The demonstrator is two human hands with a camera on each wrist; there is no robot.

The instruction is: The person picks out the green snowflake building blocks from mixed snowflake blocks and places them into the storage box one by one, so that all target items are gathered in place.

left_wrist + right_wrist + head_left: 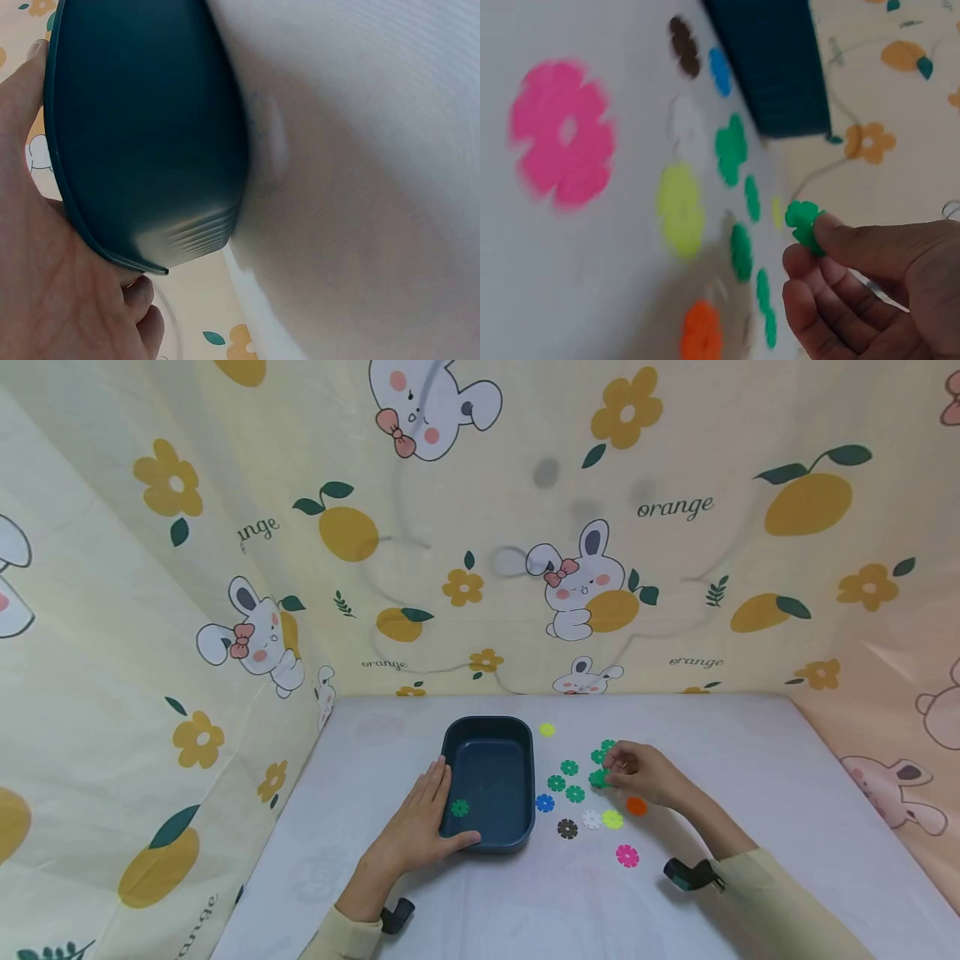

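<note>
The white table point(375, 743) is bounded at the far side by a printed curtain point(457, 635), and its left and right edges are seen to spread apart toward the near side. A wide strip of white is left between the tray point(491, 768) and the left edge, and another between the right forearm point(720, 822) and the right edge; room is also left on the near side of the pink disc point(627, 856). At the tray's right rim only a narrow gap is left before the blue disc point(545, 803).

The word "orange" point(675, 507) is printed on the curtain several times, large at the far right and smaller lower down; at the left it is partly lost.

In the tray one green disc point(460, 808) is held, lying at the near left. The tray's left side is touched by the left hand point(412, 831), its fingers laid out straight along the rim and its thumb stretched over the near rim.

By the right hand point(652, 772) a raised disc point(802, 219), green and notched, is pinched between thumb and fingertip, to the right of the tray. Around it on the table are spread five green discs point(575, 793), a near yellow disc point(612, 819), a far yellow disc point(547, 729), a white disc point(592, 819), a brown disc point(567, 829) and an orange disc point(636, 807).
</note>
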